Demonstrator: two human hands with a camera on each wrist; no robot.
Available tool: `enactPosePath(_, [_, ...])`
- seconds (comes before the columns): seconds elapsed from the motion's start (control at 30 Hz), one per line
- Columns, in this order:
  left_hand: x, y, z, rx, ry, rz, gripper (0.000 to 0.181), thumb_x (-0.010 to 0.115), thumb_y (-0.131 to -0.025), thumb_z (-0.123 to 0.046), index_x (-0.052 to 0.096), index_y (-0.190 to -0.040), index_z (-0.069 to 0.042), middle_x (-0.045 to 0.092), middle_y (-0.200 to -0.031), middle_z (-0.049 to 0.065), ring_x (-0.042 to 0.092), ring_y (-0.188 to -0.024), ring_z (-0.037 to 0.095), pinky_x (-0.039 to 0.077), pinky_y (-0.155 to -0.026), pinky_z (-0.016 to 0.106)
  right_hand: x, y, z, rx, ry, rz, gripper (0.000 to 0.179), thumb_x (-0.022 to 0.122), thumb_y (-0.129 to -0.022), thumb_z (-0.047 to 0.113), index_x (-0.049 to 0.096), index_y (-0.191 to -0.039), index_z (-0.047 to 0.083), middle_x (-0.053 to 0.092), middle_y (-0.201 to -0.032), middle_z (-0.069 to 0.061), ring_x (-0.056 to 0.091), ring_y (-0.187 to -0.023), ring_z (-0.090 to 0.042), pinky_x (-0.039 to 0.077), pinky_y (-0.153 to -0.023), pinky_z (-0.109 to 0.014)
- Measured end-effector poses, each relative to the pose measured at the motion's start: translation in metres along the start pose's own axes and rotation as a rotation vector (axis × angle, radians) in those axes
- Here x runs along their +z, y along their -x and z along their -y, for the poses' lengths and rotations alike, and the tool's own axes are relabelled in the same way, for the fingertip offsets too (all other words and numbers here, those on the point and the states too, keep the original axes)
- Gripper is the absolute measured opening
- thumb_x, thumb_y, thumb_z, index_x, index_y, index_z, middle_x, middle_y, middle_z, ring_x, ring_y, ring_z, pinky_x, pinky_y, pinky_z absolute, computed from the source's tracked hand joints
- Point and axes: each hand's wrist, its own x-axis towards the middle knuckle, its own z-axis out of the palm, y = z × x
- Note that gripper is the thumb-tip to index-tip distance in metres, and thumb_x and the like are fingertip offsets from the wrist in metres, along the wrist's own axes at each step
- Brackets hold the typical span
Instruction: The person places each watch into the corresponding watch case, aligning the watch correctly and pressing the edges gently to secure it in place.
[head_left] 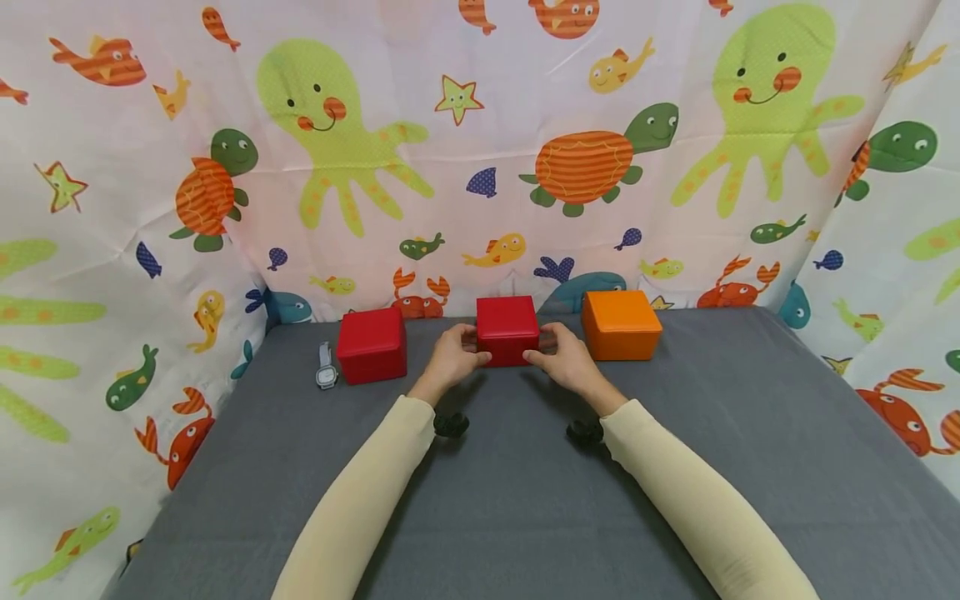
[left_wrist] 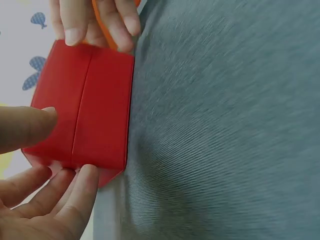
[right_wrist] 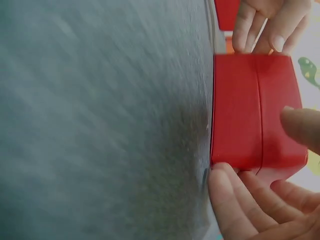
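Observation:
A red box point(head_left: 507, 329) with a lid seam stands on the grey cloth at the back middle, closed. My left hand point(head_left: 452, 360) grips its left side, and my right hand point(head_left: 567, 358) grips its right side. In the left wrist view, the left thumb lies against the front of the box point(left_wrist: 100, 107) while the other fingers touch its side. The right wrist view gives a similar picture: the right hand point(right_wrist: 265, 205) has its thumb at the front and fingertips along the side of the box point(right_wrist: 237, 110). The box's back is hidden.
To the left stands another red box point(head_left: 372, 346), with a wristwatch point(head_left: 326, 367) beside it. An orange box point(head_left: 621, 325) stands close to the right hand. Behind them hangs a curtain point(head_left: 465, 200) printed with sea animals. Grey cloth point(head_left: 517, 517) covers the table.

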Motion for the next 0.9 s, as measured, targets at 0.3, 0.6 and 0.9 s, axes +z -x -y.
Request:
enactPosePath(0.3, [-0.005,0.032,0.009,0.067,-0.004,0.008,0.050,0.074,-0.083,-0.013,0.055,-0.127,-0.001,0.061,-0.117,0.014,0.062,-0.103,0.024,0.051,-0.089,0.039,0.012,0.028,0.011,0.007,0.059,-0.037,0.051,0.068,-0.087,0.034,0.051,-0.123,0.002,0.066,-0.104,-0.012,0.063,-0.082,-0.023,0.054,-0.071,-0.039])
enactPosePath(0.6, [-0.028,0.062,0.024,0.076,-0.036,-0.047,0.052,0.074,-0.083,-0.014,0.054,-0.129,-0.001,0.060,-0.122,0.015,0.061,-0.107,0.026,0.051,-0.090,0.040,0.039,0.033,0.031,-0.104,0.076,0.025,0.040,0.071,-0.086,0.029,0.059,-0.113,0.003,0.065,-0.094,-0.003,0.060,-0.080,-0.017,0.053,-0.071,-0.034])
enactPosePath(0.9, [-0.054,0.082,0.033,0.084,-0.017,-0.130,0.048,0.074,-0.083,-0.010,0.056,-0.126,-0.001,0.060,-0.119,0.019,0.063,-0.102,0.029,0.053,-0.087,0.039,0.062,0.026,0.053,-0.194,0.088,0.076,0.039,0.071,-0.086,0.029,0.060,-0.112,0.003,0.064,-0.096,-0.002,0.060,-0.083,-0.015,0.053,-0.074,-0.033])
